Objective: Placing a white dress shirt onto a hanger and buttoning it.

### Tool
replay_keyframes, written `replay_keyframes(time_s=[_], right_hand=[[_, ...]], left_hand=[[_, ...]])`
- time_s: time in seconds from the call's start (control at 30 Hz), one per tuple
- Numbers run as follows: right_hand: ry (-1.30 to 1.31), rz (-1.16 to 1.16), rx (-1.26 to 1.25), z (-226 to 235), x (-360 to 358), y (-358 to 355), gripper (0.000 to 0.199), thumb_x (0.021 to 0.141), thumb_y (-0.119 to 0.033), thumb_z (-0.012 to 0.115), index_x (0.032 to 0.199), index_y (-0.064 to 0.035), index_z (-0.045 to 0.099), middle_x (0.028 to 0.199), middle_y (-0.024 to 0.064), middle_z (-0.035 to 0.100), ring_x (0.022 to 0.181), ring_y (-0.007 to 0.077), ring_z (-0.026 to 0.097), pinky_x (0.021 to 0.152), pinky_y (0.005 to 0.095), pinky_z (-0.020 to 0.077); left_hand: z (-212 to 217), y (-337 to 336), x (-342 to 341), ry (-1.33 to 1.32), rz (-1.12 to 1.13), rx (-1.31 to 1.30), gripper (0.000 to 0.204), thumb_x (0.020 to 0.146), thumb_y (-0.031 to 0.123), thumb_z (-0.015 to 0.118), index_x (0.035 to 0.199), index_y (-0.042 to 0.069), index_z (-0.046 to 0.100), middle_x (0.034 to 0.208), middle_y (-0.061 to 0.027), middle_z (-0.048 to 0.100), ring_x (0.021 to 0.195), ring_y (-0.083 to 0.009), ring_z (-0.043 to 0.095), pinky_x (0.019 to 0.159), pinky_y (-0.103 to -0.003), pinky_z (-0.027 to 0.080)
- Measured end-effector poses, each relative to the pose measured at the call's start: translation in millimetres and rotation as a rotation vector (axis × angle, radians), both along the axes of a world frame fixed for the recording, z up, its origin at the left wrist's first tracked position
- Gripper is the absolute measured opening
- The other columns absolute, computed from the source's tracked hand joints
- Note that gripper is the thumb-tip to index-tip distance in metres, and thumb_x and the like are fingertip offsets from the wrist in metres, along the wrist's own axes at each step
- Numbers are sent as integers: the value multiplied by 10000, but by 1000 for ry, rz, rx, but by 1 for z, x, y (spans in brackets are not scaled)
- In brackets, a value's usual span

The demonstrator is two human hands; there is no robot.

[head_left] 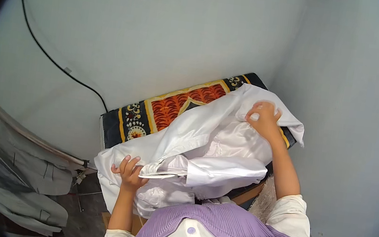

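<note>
A white satin garment [225, 170] lies bunched and partly folded over a padded board, with a sleeve-like end hanging past the board's right corner. On its upper right part, my right hand [263, 120] pinches the white cloth between thumb and fingertips. My left hand [129, 173] rests at the garment's lower left, beside a stiff folded edge [156, 173]. Its fingers are spread apart over the cloth, while its thumb is mostly hidden by that edge. Beneath the garment shows a dark cover [177, 105] patterned in orange, yellow and white.
Pale walls [171, 35] meet in a corner behind the board. A black cable [54, 61] runs down the wall to the board's left end. At left, grey-white garments [27, 169] hang below a metal rail [31, 134]. Dark floor [82, 205] shows below.
</note>
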State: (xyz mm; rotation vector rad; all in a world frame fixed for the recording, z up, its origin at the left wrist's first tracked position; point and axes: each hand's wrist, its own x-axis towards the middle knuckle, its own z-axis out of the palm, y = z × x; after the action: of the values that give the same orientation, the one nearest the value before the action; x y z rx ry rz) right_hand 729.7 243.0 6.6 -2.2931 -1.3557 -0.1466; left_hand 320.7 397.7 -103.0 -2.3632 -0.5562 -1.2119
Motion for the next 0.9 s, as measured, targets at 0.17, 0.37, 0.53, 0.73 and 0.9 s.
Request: replay_keyframes(time_s=[0.17,0.37,0.53,0.73,0.9], right_hand=[[134,132,-105,-81,-69,-14,296,647,-399,756,732,-123,694,1180,99,491,1257,309,314,959,661,112],[87,-24,-146,-117,-110,-18,543,753,-546,630,1143,-169,612,1320,107,378,1343,333,184,979,682,20],[158,-96,18,-123,-112,-17,241,775,-381,674,906,-182,708,1163,51,505,1276,316,297,944,668,75],[150,-323,235,-110,-62,-23,96,748,-241,699,759,-146,705,1135,16,529,1266,312,321,965,634,59],[-334,-821,530,-27,63,-78,145,819,-316,631,858,-185,680,1128,-28,519,1191,233,381,982,596,135]], left_hand=[[-3,1,-5,11,-53,-39,381,819,439,616,627,110,609,1115,-17,587,1217,-353,462,1075,-513,80],[4,1,-7,73,-43,-20,419,851,475,563,617,129,599,1112,13,597,1200,-310,490,1074,-518,33],[16,1,-11,123,-52,59,433,877,495,530,628,146,591,1100,35,612,1204,-286,496,1081,-507,-21],[21,13,-8,113,8,82,536,819,634,530,631,138,609,1092,74,613,1203,-269,501,1070,-509,-56],[41,40,13,101,49,146,568,820,650,495,632,135,639,1108,77,606,1184,-255,523,1072,-497,-69]])
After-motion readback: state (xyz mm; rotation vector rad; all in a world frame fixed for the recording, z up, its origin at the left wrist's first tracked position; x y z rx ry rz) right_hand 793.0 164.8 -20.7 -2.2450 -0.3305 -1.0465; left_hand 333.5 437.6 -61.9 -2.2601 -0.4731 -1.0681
